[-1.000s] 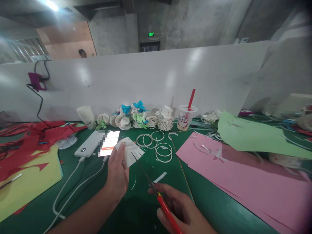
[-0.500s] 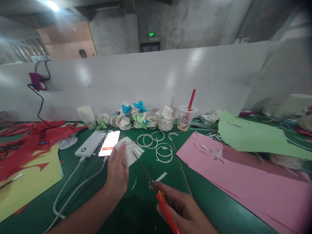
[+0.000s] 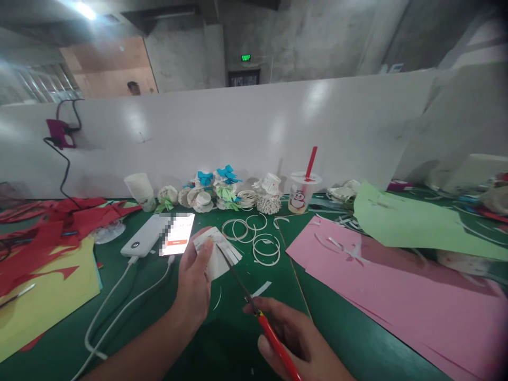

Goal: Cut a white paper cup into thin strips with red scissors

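A green table (image 3: 349, 338) spreads under both hands, with a white partition wall (image 3: 246, 132) standing beyond them. To the right of the right hand lie large pink paper sheets (image 3: 397, 296), and farther right a light green sheet (image 3: 413, 222). Left of the left hand sit yellow paper (image 3: 47, 296) and red paper scraps (image 3: 47, 233). Just beyond the left hand lie a white power bank (image 3: 143, 242) and a lit phone (image 3: 178, 241), with white paper rings (image 3: 257, 238) past the scissor tips.

The left hand (image 3: 194, 286) is closed around a white paper cup (image 3: 218, 254), whose rim is cut into strips, holding it above the table. The right hand (image 3: 297, 338) grips red-handled scissors (image 3: 257, 312), fingers wrapped on the handles; the blades point up and left, their tips at the cup's fringed edge.
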Demonstrator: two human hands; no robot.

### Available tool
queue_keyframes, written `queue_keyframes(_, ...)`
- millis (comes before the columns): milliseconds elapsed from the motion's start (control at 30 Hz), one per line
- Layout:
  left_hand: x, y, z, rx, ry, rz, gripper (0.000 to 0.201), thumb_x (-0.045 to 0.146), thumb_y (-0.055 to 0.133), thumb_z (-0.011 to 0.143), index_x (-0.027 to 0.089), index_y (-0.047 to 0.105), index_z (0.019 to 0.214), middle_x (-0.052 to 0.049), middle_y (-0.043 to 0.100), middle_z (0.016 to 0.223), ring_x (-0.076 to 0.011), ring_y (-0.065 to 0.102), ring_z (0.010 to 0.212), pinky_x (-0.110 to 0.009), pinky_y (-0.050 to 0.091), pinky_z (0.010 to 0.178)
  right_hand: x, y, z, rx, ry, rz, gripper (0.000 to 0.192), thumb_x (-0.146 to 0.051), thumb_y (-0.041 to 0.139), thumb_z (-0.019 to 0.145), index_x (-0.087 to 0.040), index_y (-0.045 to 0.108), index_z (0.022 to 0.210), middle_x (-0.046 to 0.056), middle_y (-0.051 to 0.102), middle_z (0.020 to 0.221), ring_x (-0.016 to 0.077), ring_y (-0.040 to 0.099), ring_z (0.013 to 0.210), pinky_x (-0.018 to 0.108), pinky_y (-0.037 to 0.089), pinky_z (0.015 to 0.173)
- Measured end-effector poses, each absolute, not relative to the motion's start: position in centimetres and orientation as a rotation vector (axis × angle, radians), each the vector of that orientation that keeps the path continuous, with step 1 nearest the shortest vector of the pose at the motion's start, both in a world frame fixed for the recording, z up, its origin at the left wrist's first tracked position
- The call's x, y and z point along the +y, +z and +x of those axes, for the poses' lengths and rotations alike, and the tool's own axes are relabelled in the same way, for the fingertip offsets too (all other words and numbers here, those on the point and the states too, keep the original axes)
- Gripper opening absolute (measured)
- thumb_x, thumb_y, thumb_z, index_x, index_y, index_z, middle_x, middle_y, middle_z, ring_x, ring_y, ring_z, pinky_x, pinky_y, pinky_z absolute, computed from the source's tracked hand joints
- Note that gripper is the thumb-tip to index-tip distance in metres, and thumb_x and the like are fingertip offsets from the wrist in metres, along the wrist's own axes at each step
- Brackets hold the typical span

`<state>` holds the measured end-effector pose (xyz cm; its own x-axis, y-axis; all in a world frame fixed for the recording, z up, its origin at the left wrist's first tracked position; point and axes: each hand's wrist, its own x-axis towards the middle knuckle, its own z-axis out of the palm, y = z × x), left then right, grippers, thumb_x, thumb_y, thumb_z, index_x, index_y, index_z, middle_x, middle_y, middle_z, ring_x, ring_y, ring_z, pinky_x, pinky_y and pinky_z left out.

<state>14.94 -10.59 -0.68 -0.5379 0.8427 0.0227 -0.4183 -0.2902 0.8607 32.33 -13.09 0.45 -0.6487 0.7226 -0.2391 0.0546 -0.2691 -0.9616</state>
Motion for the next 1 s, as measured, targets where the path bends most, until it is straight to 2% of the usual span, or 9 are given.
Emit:
queue_keyframes(333,-10.72,-0.82,14.95,1.076,1.879,0.619,0.035,0.032,0.064,0.076,0.017,0.059,0.108,-0.007,0.068,0.092,-0.0191,0.066,0.077,-0.03,0.052,0.069,-12.84,-0.13,32.42,-1.585,1.954,-0.93,0.056,-0.06,0.062,0.07,-0.019,0.058,0.107,-0.006,0.04,0.06,0.0075,0.033,0.049,0.02,0.032,0.047)
queue_keyframes(633,-10.7,-0.74,15.01,1.094,1.876,0.603,0.036,0.033,0.065,0.075,0.017,0.06,0.107,-0.007,0.069,0.091,-0.0188,0.066,0.076,-0.03,0.052,0.068,-12.75,-0.14,32.22,-1.511,1.951,-0.932,0.046,-0.054,0.065,0.071,-0.021,0.062,0.104,-0.004,0.043,0.066,0.01,0.037,0.057,0.02,0.034,0.052)
queue_keyframes(833,-10.62,-0.65,15.05,1.11,1.878,0.62,0.037,0.034,0.064,0.075,0.015,0.06,0.106,-0.009,0.068,0.094,-0.0191,0.065,0.077,-0.031,0.052,0.07,-12.76,0.3,32.24,-1.543,1.988,-0.854,0.039,-0.051,0.063,0.075,-0.018,0.065,0.095,-0.007,0.034,0.059,0.0068,0.027,0.051,0.019,0.024,0.046)
queue_keyframes(1000,-10.66,-0.62,15.02,1.086,1.891,0.634,0.036,0.034,0.064,0.075,0.016,0.06,0.106,-0.008,0.069,0.094,-0.0191,0.066,0.076,-0.031,0.052,0.07,-13.02,0.32,32.41,-1.551,1.991,-0.895,0.043,-0.053,0.061,0.075,-0.018,0.062,0.099,-0.008,0.036,0.058,0.0054,0.027,0.048,0.019,0.02,0.043)
